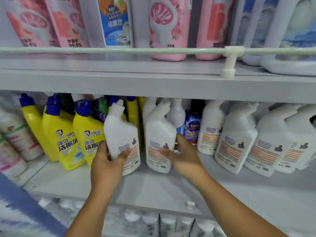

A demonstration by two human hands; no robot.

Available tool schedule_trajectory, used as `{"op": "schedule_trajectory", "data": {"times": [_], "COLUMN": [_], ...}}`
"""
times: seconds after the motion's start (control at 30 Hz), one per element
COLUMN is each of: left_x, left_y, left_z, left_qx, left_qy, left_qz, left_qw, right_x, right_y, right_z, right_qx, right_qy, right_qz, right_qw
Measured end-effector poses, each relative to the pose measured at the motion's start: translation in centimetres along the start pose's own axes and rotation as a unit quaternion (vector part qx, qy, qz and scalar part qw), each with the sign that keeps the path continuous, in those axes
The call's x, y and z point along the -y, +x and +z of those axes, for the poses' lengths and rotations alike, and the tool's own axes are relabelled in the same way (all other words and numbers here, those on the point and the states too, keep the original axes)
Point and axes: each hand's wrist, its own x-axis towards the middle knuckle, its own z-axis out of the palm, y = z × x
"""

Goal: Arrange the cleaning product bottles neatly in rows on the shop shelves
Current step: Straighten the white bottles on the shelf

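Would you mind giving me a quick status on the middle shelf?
Left hand grips a tilted white bottle. Right hand holds the next white bottle, upright. Yellow bottles crowd the left side.

A single head-worn camera looks forward and slightly down, close to the shelves. The middle shelf [153,189] fills the centre, the upper shelf [119,65] runs across the top, and both forearms reach in from the bottom edge. Wide-angle lens bends the edges.
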Motion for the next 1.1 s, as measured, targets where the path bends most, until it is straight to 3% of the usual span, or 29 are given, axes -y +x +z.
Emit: {"op": "schedule_trajectory", "data": {"times": [0.43, 0.5, 0.6, 0.67, 0.77, 0.87, 0.93, 1.1], "left_x": [1.7, 2.2, 1.9, 0.4, -1.3, -2.9, -4.3, -7.3], "left_y": [0.2, -0.5, -3.2, -5.6, -7.0, -6.4, -5.3, -1.8], "left_z": [-2.5, -2.7, -2.9, -1.7, 2.0, 6.8, 10.8, 19.9], "left_qx": [0.034, 0.001, -0.100, -0.027, 0.177, 0.264, 0.273, 0.237], "left_qy": [-0.005, -0.015, 0.009, -0.019, -0.060, -0.075, -0.079, -0.051], "left_qz": [0.017, 0.031, 0.138, 0.163, 0.124, 0.071, 0.076, 0.107], "left_qw": [0.999, 0.999, 0.985, 0.986, 0.975, 0.959, 0.956, 0.964], "right_x": [1.8, 0.9, -0.4, -0.8, -1.1, -2.2, -3.3, -5.1], "right_y": [-0.5, -1.2, -3.1, -4.4, -6.1, -6.8, -6.5, -4.2], "right_z": [3.8, 3.5, 1.0, -1.9, -6.9, -11.2, -13.2, -15.2], "right_qx": [0.044, 0.021, -0.062, -0.138, -0.290, -0.412, -0.413, -0.287], "right_qy": [-0.008, -0.009, 0.008, 0.004, 0.003, -0.034, -0.039, -0.070], "right_qz": [0.052, 0.051, 0.041, 0.017, -0.006, -0.010, -0.002, 0.023], "right_qw": [0.998, 0.998, 0.997, 0.990, 0.957, 0.911, 0.910, 0.955]}}
